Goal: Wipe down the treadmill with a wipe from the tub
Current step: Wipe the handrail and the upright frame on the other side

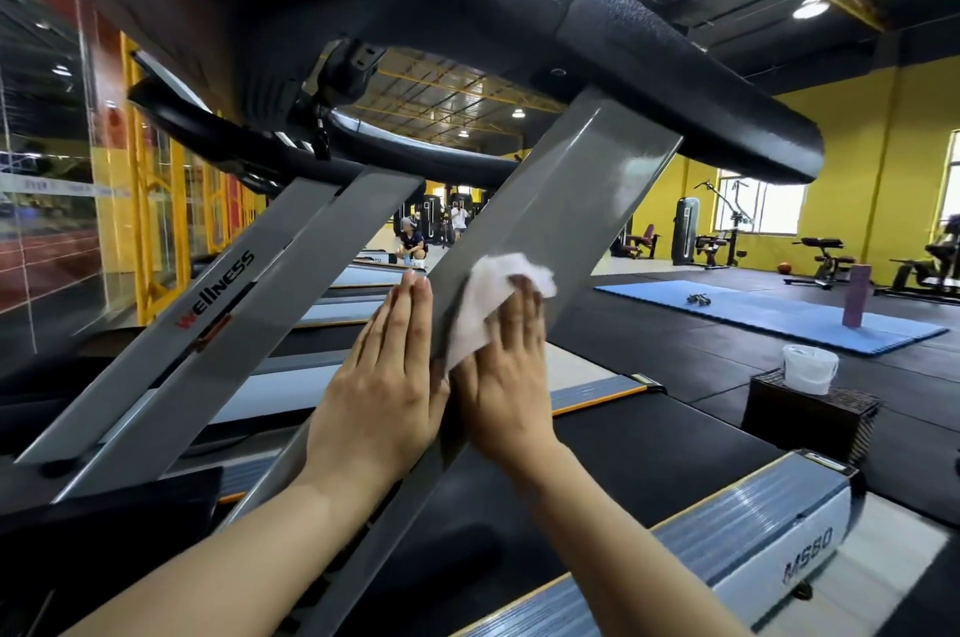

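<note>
1. Grey painted metal makes up the slanted upright (566, 200) of the treadmill (753, 540), which rises from the near deck to the black padded handrail (691, 80) overhead.
2. The right hand (511, 376) lies on the right-facing side of that upright, about midway up, fingers straight and pointing up the slope.
3. It presses a crumpled white wipe (493, 298) flat against the metal; the wipe bunches out above the fingertips and along the upright's left edge.
4. The left hand (387, 376) lies flat on the opposite, left-facing side of the same upright, fingers straight and together, grasping nothing.
5. The two hands sit level with each other, with the upright between them.
6. The white tub (810, 369) of wipes stands on a dark woven box (810, 423) on the floor, just beyond the right edge of the treadmill deck and well apart from the hands.
7. The treadmill's silver side rail, marked M580, runs along the lower right.
8. A second treadmill upright (208, 298) reading WELLNESS slants parallel on the left.
9. A blue floor mat (753, 311) lies farther back on the right, with a purple block (857, 296) standing on it.
</note>
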Available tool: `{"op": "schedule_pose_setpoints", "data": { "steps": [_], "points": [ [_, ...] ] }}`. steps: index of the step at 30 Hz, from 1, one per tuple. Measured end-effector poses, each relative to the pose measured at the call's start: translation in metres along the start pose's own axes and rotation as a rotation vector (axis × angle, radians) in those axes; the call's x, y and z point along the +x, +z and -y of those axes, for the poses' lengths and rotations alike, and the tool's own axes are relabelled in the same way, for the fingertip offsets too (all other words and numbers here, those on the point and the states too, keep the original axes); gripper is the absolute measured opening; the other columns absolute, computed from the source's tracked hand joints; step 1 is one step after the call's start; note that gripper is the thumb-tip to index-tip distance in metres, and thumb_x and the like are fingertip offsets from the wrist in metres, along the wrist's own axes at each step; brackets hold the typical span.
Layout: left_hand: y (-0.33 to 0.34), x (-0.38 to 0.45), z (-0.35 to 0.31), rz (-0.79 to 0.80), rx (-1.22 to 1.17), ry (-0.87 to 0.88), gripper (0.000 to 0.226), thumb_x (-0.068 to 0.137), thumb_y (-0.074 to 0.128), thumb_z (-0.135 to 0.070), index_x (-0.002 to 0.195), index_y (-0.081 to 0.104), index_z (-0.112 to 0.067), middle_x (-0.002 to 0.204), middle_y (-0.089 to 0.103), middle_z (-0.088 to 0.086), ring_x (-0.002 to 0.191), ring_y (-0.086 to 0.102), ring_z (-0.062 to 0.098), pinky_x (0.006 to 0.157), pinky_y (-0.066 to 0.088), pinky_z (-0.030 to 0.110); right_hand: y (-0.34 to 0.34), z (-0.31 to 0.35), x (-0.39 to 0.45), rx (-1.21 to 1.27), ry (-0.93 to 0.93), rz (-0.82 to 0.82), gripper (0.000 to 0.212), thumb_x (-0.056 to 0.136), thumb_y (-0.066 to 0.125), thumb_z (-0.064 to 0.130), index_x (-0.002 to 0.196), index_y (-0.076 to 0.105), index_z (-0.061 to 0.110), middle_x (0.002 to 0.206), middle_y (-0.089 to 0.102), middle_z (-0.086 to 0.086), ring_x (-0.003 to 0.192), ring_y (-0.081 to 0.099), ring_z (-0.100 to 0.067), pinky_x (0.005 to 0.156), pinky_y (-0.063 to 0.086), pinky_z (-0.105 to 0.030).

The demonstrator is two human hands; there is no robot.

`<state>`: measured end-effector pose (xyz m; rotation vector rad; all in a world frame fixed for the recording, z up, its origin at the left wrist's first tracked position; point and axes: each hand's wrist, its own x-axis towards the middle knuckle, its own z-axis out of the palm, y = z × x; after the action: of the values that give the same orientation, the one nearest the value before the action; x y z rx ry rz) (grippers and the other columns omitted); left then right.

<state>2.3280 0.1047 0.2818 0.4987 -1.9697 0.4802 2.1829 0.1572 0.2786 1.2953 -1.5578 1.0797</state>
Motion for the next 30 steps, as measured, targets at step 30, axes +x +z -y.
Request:
{"op": "schedule_pose_setpoints", "data": {
  "steps": [30],
  "points": [
    [-0.024, -0.113, 0.021, 0.212, 0.067, -0.18, 0.076, 0.1, 0.04, -0.023, 0.161, 0.001, -0.002, 0.171, -0.001, 0.014, 0.158, 0.006, 0.026, 0.125, 0.022, 0.046, 0.035, 0.048, -0.092, -0.003, -0.004, 0.047, 0.05, 0.097, 0.04, 0.029, 0.134, 0.042, -0.003, 0.146, 0.037, -0.031, 0.136, 0.033, -0.046, 0.12, 0.022, -0.055]
  ]
}}
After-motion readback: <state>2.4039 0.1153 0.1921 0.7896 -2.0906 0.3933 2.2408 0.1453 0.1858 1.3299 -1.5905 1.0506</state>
